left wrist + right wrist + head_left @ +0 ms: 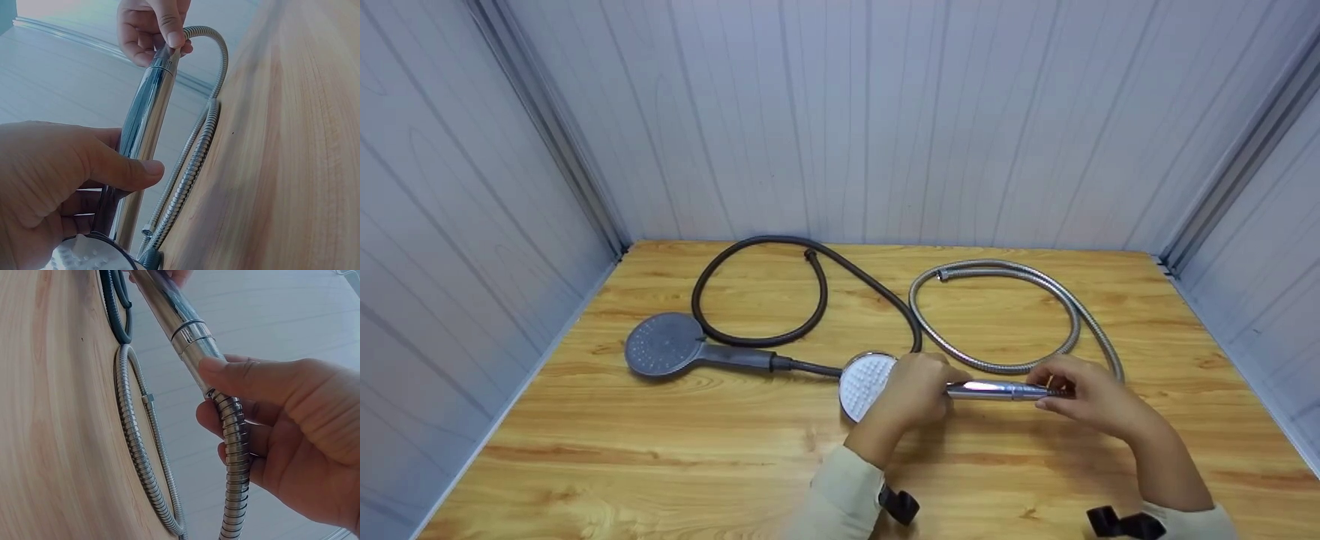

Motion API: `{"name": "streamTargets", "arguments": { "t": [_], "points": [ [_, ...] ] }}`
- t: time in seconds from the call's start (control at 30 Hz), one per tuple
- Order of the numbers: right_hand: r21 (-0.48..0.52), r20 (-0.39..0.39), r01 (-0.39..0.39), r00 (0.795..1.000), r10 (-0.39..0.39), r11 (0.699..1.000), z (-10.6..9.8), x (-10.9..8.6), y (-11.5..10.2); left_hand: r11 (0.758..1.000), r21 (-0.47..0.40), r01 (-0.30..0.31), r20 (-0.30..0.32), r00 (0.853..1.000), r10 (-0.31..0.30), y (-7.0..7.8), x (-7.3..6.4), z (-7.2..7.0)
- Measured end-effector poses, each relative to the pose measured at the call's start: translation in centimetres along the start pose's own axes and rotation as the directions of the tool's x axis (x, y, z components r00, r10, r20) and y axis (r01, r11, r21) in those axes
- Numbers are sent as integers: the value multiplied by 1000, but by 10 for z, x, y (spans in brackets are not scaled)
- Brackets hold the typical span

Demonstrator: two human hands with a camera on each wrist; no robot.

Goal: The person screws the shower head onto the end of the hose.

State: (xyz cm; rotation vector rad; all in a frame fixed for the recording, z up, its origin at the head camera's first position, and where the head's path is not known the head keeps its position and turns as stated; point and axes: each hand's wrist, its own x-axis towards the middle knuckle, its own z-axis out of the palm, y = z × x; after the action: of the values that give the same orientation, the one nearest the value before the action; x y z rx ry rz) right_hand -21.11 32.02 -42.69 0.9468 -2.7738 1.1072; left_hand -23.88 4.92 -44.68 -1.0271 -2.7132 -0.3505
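My left hand (pixel 916 390) grips the chrome handle of a shower head (pixel 864 386), whose round white spray face is at the left. Thumb and fingers wrap the handle (pixel 140 129) in the left wrist view. At the handle's other end, my right hand (pixel 1084 394) pinches the chrome connector nut (pixel 199 354) where the silver metal hose (pixel 233 467) meets it. The thumb lies on the nut and the fingers are behind it. From there the silver hose (pixel 1005 262) loops over the table, its free end fitting (pixel 943 275) near the back.
A grey shower head (pixel 664 345) lies to the left on the wooden table (pixel 660 465), joined to a black hose (pixel 757 240) that coils behind it. This black hose runs close to the chrome shower head. Panelled walls (pixel 840 120) enclose the table at back and sides.
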Motion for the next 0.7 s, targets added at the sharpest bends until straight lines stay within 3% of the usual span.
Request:
{"name": "streamTargets", "arguments": {
  "t": [0.7],
  "points": [
    [-10,20,-25,999,26,1000,-1,-1,-2,999,-32,13,-2,1000,-13,2,-1,-3]
  ]
}}
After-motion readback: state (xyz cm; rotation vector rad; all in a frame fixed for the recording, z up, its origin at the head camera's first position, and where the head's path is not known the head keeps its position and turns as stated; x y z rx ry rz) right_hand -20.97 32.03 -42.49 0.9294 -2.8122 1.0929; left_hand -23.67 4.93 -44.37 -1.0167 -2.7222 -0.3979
